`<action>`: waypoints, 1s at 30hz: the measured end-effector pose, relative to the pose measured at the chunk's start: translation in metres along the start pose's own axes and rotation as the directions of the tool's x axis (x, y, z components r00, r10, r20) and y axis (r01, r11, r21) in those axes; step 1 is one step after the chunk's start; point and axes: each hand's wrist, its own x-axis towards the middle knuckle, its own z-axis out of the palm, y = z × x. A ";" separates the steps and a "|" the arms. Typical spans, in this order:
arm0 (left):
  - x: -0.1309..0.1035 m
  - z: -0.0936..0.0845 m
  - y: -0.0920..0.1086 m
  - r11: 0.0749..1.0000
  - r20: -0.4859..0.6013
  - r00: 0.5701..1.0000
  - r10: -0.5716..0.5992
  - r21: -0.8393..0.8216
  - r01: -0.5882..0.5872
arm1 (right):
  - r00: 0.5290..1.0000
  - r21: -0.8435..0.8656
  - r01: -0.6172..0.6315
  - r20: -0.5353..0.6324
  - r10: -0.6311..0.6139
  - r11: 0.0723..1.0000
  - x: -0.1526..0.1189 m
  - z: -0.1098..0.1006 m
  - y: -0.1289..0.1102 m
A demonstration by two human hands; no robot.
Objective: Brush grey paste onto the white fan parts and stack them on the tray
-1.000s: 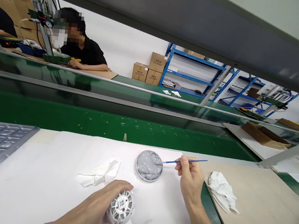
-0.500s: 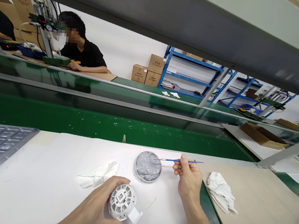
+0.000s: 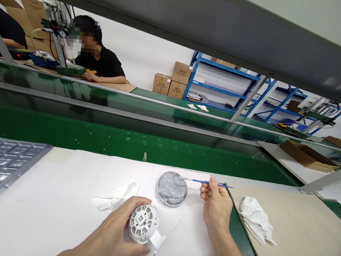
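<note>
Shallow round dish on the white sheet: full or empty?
Looks full: glossy grey paste covers the shallow, round, pale-rimmed dish nearly edge to edge. How deep it goes, I cannot tell.

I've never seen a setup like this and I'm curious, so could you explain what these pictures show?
No robot here: you're seeing a person's own two bare hands, through a camera worn on the head that looks forward and down. The left hand holds a white round part with spoke-like openings. The right hand pinches a thin blue brush, its tip at the edge of grey paste in a round dish; whether they touch is hard to tell. Around them lie white paper, a crumpled tissue and, at far left, a compartmented tray.
</note>
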 end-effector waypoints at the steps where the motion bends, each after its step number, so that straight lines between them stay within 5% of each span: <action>1: 0.000 0.000 0.000 1.000 -0.001 1.000 0.003 0.003 -0.003 | 1.000 0.009 -0.005 -0.001 0.005 1.000 -0.001 0.001 -0.002; 15: 0.002 -0.006 0.011 0.986 0.022 0.991 0.133 0.101 -0.135 | 0.953 -0.067 -0.165 0.246 0.177 0.984 -0.067 0.012 -0.022; 30: 0.000 -0.006 0.009 0.977 0.015 0.985 0.169 0.126 -0.170 | 0.934 -0.310 -0.024 0.332 0.132 0.950 -0.079 0.008 -0.012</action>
